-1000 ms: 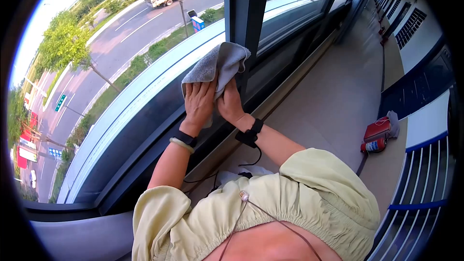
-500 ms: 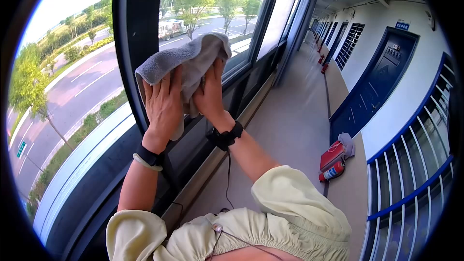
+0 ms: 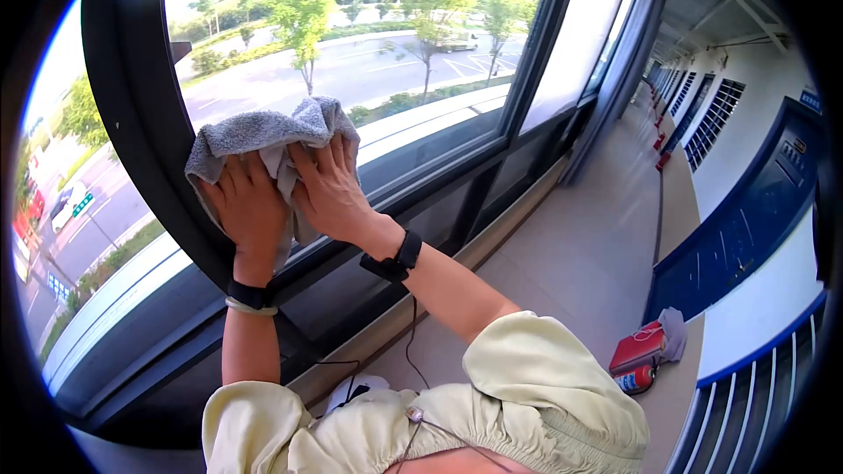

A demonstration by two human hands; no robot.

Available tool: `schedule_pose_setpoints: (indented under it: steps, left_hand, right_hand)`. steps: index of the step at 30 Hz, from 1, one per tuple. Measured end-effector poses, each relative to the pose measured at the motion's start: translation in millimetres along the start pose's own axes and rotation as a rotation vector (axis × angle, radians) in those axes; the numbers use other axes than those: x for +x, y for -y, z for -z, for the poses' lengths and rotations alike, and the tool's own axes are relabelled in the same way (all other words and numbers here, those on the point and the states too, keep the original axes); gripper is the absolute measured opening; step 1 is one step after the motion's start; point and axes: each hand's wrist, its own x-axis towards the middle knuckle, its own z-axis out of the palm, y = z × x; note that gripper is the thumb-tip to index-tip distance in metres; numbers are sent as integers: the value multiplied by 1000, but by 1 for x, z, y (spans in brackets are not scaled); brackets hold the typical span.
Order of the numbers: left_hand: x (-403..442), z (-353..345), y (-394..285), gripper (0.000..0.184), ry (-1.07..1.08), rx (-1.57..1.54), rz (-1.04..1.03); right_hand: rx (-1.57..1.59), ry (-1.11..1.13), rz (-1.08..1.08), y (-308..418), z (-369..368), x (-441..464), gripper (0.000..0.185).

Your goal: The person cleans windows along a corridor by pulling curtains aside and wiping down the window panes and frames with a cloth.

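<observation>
A grey towelling cloth [image 3: 255, 133] lies bunched against the lower left part of the window pane [image 3: 369, 61], close to the dark upright frame [image 3: 140, 114]. My left hand [image 3: 248, 209] presses on the cloth's left side with its fingers pointing up. Beside it, my right hand [image 3: 335, 195] presses and grips the right side, with fingers slightly bent into the folds. The cloth's top edge is crumpled above my fingertips, and part of it hangs down between my hands. Behind the cloth, the contact with the glass is hidden.
A dark lower window rail [image 3: 421, 184] runs to the right. Along the corridor floor [image 3: 562, 219] stand a red box [image 3: 638, 348] with a cloth on it and a fire extinguisher [image 3: 634, 378]. A blue door [image 3: 746, 219] and a barred railing [image 3: 755, 412] are at right. Thin cables [image 3: 413, 342] hang near my body.
Both hands and the cloth have moved lower and left in view, staying together. My view has turned left, so more of the pane shows and the corridor sits further right.
</observation>
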Motion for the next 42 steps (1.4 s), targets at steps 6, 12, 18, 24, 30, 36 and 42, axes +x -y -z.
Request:
schedule_pose_setpoints:
  steps: [6, 12, 18, 24, 30, 36, 42]
  left_hand:
    - [-4, -4, -12, 60, 156, 66, 149]
    - [-8, -21, -18, 84, -123, 141, 140]
    - [-3, -35, -33, 71, -133, -9, 160]
    - [33, -8, -35, 68, -37, -209, 259]
    - [85, 7, -54, 75, -141, 148, 42]
    - [135, -19, -148, 78, -175, 191, 21]
    - [168, -56, -314, 81, -163, 154, -31]
  right_hand:
    - [-60, -11, 72, -37, 6, 0, 56]
    - [-155, 8, 258, -100, 10, 11, 41]
    - [-41, -96, 526, -133, 51, 52, 40]
    - [25, -97, 606, -160, 92, 89, 56]
    - [-1, -254, 576, -206, 127, 114, 59]
    - [14, -296, 512, -293, 180, 116, 63]
    - [-127, -423, 362, -417, 223, 92, 62]
